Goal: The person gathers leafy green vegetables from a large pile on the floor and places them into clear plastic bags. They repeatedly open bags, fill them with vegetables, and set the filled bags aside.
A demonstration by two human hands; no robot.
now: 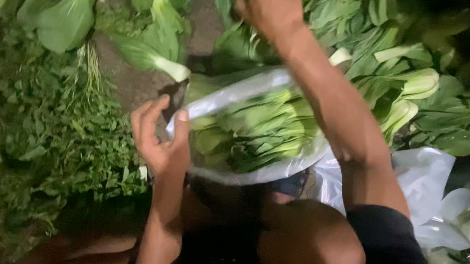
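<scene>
Heaps of cut bok choy [415, 85] cover the ground along the top and right of the view, with a bed of small-leaved greens [47, 138] on the left and a strip of bare soil [132, 78] between them. In the middle, over the person's knees, a clear plastic bag [246, 133] lies on its side, already well stuffed with green-and-white stalks, so the work looks to be at the filling stage; judging by this, the mouth needs holding wide while more stalks go in. More white bags [424, 177] lie crumpled at the lower right. The right hand [269, 5] is stretched up to the pile at the top edge, forearm crossing over the bag; whether its fingers grip anything I cannot tell. The left hand [161, 137] pinches the bag's left rim between thumb and curled fingers.
</scene>
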